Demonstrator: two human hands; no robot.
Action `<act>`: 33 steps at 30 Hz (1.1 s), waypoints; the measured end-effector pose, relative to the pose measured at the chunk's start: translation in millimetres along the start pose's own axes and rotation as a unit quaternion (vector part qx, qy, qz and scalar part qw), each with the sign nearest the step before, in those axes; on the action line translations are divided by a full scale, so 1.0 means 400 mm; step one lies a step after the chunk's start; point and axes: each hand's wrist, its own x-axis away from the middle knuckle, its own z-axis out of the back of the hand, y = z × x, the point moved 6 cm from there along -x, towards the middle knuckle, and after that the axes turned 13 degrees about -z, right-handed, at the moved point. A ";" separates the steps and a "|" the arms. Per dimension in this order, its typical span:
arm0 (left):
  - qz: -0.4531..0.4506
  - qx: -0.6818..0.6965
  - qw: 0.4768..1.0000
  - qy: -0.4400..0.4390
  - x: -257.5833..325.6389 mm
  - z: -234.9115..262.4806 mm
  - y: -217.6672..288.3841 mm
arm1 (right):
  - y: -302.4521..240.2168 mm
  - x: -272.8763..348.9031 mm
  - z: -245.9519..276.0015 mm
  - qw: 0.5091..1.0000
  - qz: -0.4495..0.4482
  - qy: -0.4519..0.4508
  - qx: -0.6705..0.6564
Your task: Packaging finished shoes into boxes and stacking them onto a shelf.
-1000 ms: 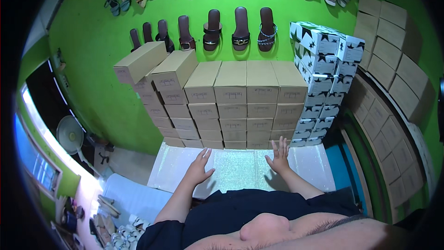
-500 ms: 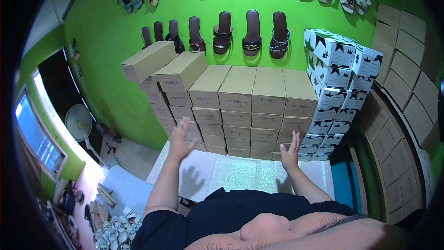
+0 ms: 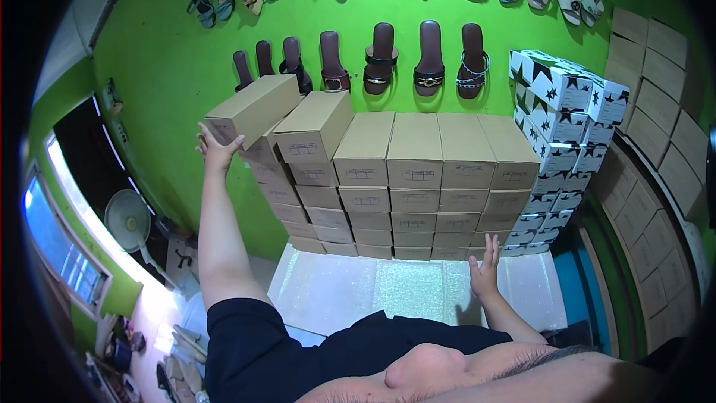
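Observation:
My left hand (image 3: 215,149) is raised high and touches the near end of a tan cardboard shoe box (image 3: 253,108) that lies askew on top of the leftmost column of stacked boxes. The fingers rest against the box end; a full grip is not visible. My right hand (image 3: 485,269) hangs lower with fingers spread, holding nothing, in front of the bottom rows of the tan box stack (image 3: 418,179). The stack is several columns wide and several boxes high against the green wall.
Black-and-white star-patterned boxes (image 3: 567,119) are stacked to the right of the tan ones. More tan boxes (image 3: 656,104) line the right wall. Sandals (image 3: 429,56) hang on the green wall above. A white mat (image 3: 358,291) covers the floor; a fan (image 3: 127,216) stands at the left.
My left hand rose from the floor mat up to the askew top box at the left. My right hand lifted slightly and stayed low in front of the stack.

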 end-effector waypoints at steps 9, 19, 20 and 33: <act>-0.153 0.161 0.974 0.053 -0.060 -0.032 0.015 | -0.021 0.096 -0.042 0.999 -0.009 0.016 0.034; -0.200 0.216 0.939 0.179 0.128 0.068 0.031 | -0.065 0.152 -0.083 0.999 -0.004 0.007 0.051; -0.203 0.278 0.920 0.188 0.169 0.087 0.027 | -0.067 0.158 -0.084 0.999 -0.001 -0.003 0.042; -0.093 0.177 0.962 0.186 0.756 0.237 -0.188 | -0.057 0.137 0.001 0.994 0.065 -0.077 0.043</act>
